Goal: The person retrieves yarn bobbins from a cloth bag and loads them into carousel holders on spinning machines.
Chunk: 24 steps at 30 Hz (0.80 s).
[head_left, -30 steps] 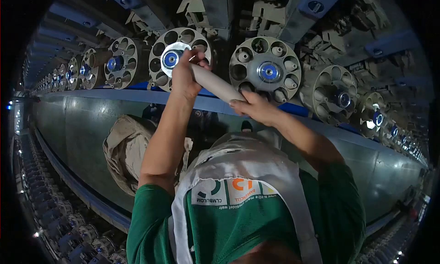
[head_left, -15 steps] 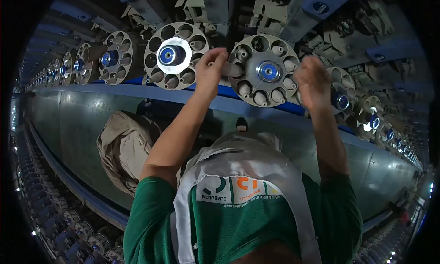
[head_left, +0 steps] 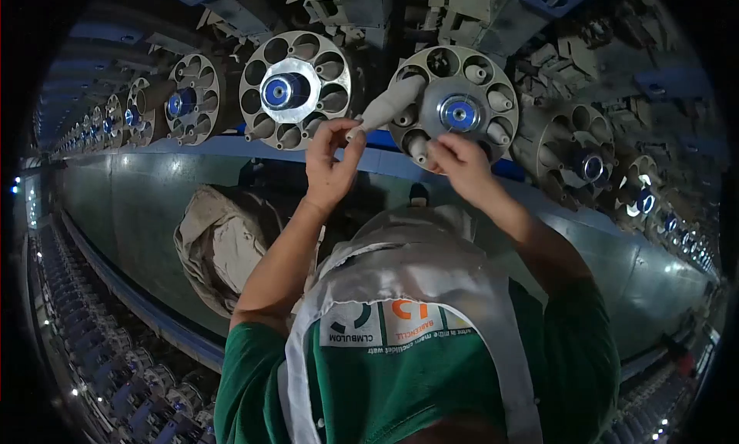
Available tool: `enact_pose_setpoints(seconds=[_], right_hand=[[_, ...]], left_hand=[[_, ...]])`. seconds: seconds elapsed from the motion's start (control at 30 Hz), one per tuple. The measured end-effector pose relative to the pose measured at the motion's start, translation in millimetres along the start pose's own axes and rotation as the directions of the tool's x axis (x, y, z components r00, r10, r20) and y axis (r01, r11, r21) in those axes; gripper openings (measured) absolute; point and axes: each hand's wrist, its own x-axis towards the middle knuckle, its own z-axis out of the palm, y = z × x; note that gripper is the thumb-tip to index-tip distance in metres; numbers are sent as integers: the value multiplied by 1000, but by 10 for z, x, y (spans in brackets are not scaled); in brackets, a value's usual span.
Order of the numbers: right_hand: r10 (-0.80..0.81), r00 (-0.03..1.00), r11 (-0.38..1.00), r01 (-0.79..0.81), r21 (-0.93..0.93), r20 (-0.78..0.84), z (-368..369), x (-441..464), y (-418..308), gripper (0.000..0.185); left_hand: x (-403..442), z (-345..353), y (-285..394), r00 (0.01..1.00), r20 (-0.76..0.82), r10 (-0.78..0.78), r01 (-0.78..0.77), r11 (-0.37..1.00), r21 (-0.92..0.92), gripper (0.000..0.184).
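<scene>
My left hand [head_left: 331, 165] pinches the narrow tip of a pale yarn bobbin [head_left: 394, 101]. The bobbin slants up to the right, its thick end over the left side of a round bobbin magazine [head_left: 493, 68]. My right hand [head_left: 464, 165] is closed, thumb and fingers together, at the lower part of that magazine. Its fingertips are beside another bobbin [head_left: 418, 148] seated in a pocket; whatever they pinch, if anything, is too small to make out. More bobbins sit tip outward in pockets around the blue hub [head_left: 459, 114].
A second magazine [head_left: 248, 74] with a shiny collar stands to the left, and another [head_left: 539, 136] to the right, in a long row. A beige cloth sack [head_left: 204, 247] stands on the green floor [head_left: 131, 213]. A blue rail [head_left: 377, 160] runs below the magazines.
My left hand has drawn down and left, with the bobbin now plainly visible in it. My right hand has moved from the magazine's right side to its lower pockets. The view has shifted slightly.
</scene>
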Motion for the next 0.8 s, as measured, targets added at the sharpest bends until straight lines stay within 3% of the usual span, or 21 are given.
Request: enact_pose_setpoints(seconds=[0.03, 0.07, 0.1, 0.17, 0.2, 0.27, 0.33, 0.37, 0.4, 0.47, 0.5, 0.57, 0.67, 0.7, 0.77, 0.8], right_hand=[[80, 994, 991, -87, 103, 76, 200, 10, 44, 25], [87, 996, 985, -92, 147, 38, 385, 70, 61, 30], [92, 995, 985, -95, 143, 29, 566, 136, -7, 30], [375, 925, 892, -340, 298, -65, 831, 301, -178, 32], [371, 926, 896, -335, 291, -75, 921, 347, -177, 32], [377, 896, 859, -245, 450, -233, 1090, 446, -88, 33], [359, 880, 811, -130, 571, -310, 1096, 478, 0, 32], [240, 864, 855, 28, 518, -443, 1144, 512, 30, 33], [243, 857, 858, 29, 513, -454, 1116, 570, 67, 33], [-37, 817, 996, 75, 42, -575, 958, 671, 110, 33], [9, 864, 990, 64, 128, -503, 859, 618, -75, 32], [-143, 859, 957, 247, 152, -492, 595, 432, -486, 30], [-311, 719, 931, 361, -48, -621, 19, 59, -644, 24], [-318, 725, 930, 365, -51, -611, -177, -11, -509, 24], [-426, 750, 846, 133, -516, -506, -431, -119, -51, 18], [-422, 761, 846, 135, -516, -492, -471, -125, 26, 18]], left_hand=[[-65, -44, -66, 996, -6, -86, 84, 989, -123, 17], [-110, -91, -111, 985, 2, -170, 166, 955, -245, 17], [-136, -136, -136, 985, 9, -171, 168, 953, -252, 17], [-96, -180, -152, 984, 72, -160, 172, 962, -214, 18], [-81, -199, -135, 986, 74, -152, 165, 960, -224, 18], [-26, -227, -95, 981, 170, -97, 107, 993, -47, 19], [55, -234, -142, 981, 190, -35, 36, 999, -1, 20], [113, -237, -94, 974, 228, -7, -5, 998, 56, 20], [179, -228, -43, 963, 267, 19, -49, 993, 104, 21], [364, -208, 48, 951, 308, -14, -21, 994, 110, 24], [461, -193, 107, 944, 330, -5, -21, 997, 77, 26], [582, -115, 85, 947, 316, -55, 68, 997, -32, 32], [507, -136, 25, 952, 275, -132, 192, 960, -202, 28], [451, -177, -107, 956, 263, -131, 188, 960, -206, 28], [223, -281, -355, 941, 263, -212, 243, 966, -89, 29], [101, -326, -488, 942, 249, -224, 253, 963, -91, 29]])
